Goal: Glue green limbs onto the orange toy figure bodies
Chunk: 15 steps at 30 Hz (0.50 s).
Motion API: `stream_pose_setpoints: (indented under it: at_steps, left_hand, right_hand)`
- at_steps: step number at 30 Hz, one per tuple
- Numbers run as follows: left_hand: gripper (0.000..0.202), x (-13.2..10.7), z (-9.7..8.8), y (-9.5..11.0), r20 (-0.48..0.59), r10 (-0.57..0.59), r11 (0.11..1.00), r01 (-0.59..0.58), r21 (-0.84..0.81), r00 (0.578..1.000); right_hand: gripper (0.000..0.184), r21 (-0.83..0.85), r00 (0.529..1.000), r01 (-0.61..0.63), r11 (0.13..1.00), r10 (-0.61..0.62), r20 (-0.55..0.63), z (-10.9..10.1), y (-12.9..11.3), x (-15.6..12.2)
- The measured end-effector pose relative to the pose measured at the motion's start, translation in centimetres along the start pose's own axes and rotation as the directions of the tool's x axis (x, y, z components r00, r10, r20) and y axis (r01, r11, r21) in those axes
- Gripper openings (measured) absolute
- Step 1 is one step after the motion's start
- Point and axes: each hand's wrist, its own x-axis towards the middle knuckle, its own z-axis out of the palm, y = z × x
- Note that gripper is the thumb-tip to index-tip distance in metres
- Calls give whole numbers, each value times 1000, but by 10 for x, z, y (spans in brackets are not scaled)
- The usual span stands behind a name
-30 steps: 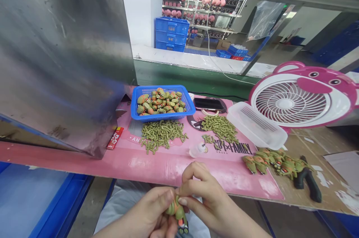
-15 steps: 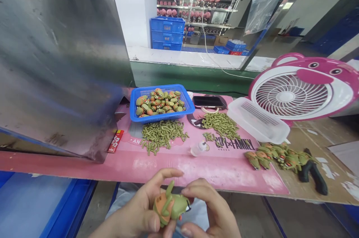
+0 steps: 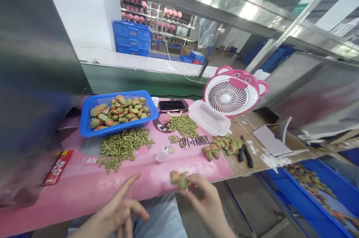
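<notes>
Between thumb and fingers, my right hand (image 3: 206, 197) pinches a small green-and-orange figurine (image 3: 179, 180), blurred, over the front edge of the pink mat (image 3: 92, 200). My left hand (image 3: 119, 208) is apart from it, fingers spread, with nothing in them. Just beyond the hands stands a small translucent squeeze bottle (image 3: 162, 153). Two heaps of thin green pieces lie on the mat, a left heap (image 3: 126, 146) and a right heap (image 3: 183, 125). Several similar figurines (image 3: 224, 145) lie grouped to the right.
A blue basket (image 3: 119, 130) of figurine bodies stands back left. Behind are a phone (image 3: 172, 105), a white tray (image 3: 210, 117) and a pink fan (image 3: 227, 95). Black-handled pliers (image 3: 245, 153) lie right; a red box (image 3: 58, 167) lies left. A blue bin (image 3: 316, 197) sits lower right.
My left hand has let go of the figurine and opened. My right hand now holds it alone, farther forward over the mat edge. The view has turned to the right.
</notes>
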Motion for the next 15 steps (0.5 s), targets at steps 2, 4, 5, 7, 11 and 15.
stream_pose_setpoints:
  at_steps: [2,4,5,7,11,15]
  left_hand:
    - [97,-3,-7,8,-100,50,998,-47,36,994]
    - [77,-8,-8,16,-205,118,991,-101,92,972]
    - [68,-11,-7,20,-247,147,985,-119,125,958]
    - [56,-16,-4,24,-313,189,974,-137,182,931]
    - [48,-22,-8,26,-388,236,956,-141,257,891]
    - [35,-19,-26,45,-422,384,838,-117,533,821]
  right_hand:
    - [36,-145,983,-130,981,109,-146,-8,36,-2]
    - [43,-229,962,-208,951,156,-224,-14,66,0]
    - [47,-271,953,-236,933,167,-253,-16,78,2]
    - [47,-353,932,-300,886,193,-306,-19,94,9]
    - [41,-436,896,-410,801,264,-357,-26,103,21]
    - [39,-399,873,-465,790,333,-357,-14,93,16]
